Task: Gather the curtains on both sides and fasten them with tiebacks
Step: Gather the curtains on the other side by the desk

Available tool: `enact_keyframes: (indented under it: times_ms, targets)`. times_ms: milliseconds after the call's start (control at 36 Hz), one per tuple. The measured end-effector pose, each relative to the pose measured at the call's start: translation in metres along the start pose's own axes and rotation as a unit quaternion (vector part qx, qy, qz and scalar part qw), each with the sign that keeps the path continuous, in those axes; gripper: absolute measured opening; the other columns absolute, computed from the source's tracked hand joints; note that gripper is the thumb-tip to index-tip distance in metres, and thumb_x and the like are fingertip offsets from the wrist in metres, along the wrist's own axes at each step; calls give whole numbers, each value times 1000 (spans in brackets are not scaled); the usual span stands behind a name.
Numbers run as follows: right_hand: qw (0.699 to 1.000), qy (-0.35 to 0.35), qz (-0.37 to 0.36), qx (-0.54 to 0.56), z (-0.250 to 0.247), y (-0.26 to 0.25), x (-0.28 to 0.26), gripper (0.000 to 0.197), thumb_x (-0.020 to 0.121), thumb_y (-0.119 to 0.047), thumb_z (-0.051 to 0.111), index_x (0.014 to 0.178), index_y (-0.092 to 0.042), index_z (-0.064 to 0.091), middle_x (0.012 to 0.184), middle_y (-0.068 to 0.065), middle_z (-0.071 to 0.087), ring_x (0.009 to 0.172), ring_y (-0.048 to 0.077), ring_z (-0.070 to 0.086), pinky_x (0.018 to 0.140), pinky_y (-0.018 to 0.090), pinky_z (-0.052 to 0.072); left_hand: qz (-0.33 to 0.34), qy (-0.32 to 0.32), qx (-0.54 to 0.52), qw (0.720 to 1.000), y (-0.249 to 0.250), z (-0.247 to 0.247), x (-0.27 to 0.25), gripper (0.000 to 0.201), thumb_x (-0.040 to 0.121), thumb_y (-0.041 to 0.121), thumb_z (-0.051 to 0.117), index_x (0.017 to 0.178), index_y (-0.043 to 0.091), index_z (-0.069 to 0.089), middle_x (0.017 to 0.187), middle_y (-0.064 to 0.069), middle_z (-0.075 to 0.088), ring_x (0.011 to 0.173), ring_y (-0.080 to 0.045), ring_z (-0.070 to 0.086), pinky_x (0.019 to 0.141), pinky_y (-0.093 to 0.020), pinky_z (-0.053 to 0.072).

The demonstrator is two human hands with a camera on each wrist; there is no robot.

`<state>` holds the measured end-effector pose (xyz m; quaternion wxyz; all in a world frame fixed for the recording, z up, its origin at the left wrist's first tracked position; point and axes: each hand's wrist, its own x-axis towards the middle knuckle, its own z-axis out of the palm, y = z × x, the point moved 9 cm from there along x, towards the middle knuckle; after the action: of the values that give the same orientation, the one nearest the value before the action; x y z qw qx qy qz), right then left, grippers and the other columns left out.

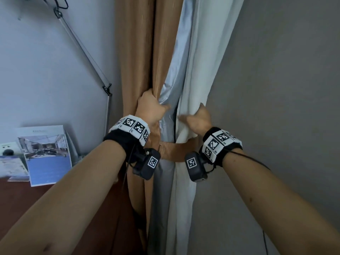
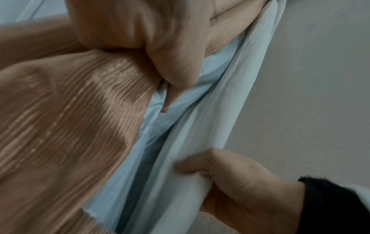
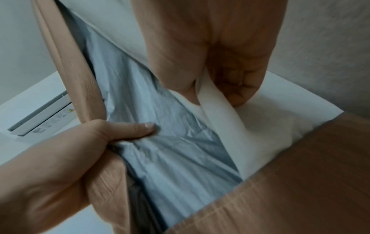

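Fabric fills the middle of the head view: a tan curtain (image 1: 139,52) with a fine ribbed weave hangs in long vertical folds against a pale wall, and beside it on the right are seen a smooth, slightly crinkled blue-grey lining (image 1: 174,74) and a soft off-white curtain (image 1: 200,70). All three layers are bunched together into a narrow column. A flat tan tieback (image 1: 176,150), of the same ribbed cloth, is wrapped as a band across the bundle just below both wrists.

The left hand (image 1: 150,109) is closed on the tan curtain's edge, above the tieback; its fingers (image 3: 128,129) are curled round a fold of the ribbed cloth, and the thumb is laid straight across the blue-grey lining. The right hand (image 1: 199,119) is held just to the right, on the off-white curtain; its fingers (image 2: 192,164) are curled and a fold of the white cloth is pinched between them and the thumb. The two hands are near each other but apart, with the lining between them.

Each wrist is ringed by a black band with white square-patterned markers, and a small dark camera is mounted under it.

At the left, a dark reddish-brown table (image 1: 22,199) is seen, with glossy brochures (image 1: 46,155) propped upright on it. A thin metal lamp arm (image 1: 82,50) runs diagonally along the wall above.
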<state>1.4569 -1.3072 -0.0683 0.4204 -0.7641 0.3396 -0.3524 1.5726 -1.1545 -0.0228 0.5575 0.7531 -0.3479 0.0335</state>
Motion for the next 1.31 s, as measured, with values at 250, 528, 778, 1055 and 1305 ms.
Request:
enact_keyframes:
  times_ms: [250,528,778,1055,1305]
  targets:
    - [991,116,37,-63,-19,11,3,32,88,-14,56,116,0,61,118,19,65,109,36,63,92,37,53,-20,82,83,993,-24,-51,16,28,87,14,68,66,8,49,67,0,56,62,-19,54,62,-29,46]
    - [987,151,-6,52,-17,3,6,129,58,-42,90,152,-12,8,154,10,23,142,28,30,119,40,28,-11,43,10,999,-16,-31,5,29,93,14,62,119,2,62,113,-14,70,104,-30,66,92,-32,52]
    - [988,120,17,95,-8,-1,9,129,67,-24,88,154,-17,-7,144,5,41,126,21,46,111,29,36,-4,9,4,1000,-13,-17,4,31,95,7,54,126,3,55,117,-13,66,107,-29,64,83,-21,44]
    - [996,37,71,30,-5,2,-1,37,73,-10,53,105,3,62,92,8,67,93,30,66,82,36,57,-6,-6,-18,1000,-14,-4,5,44,96,-1,45,140,2,42,129,-16,60,119,-31,58,100,-25,43]
    - [995,-15,75,60,-5,8,-9,111,71,-39,82,152,-4,16,139,9,46,127,23,47,109,35,39,7,-2,-58,998,-5,11,-8,71,89,48,64,134,0,39,117,-8,59,103,-22,59,87,-27,48]
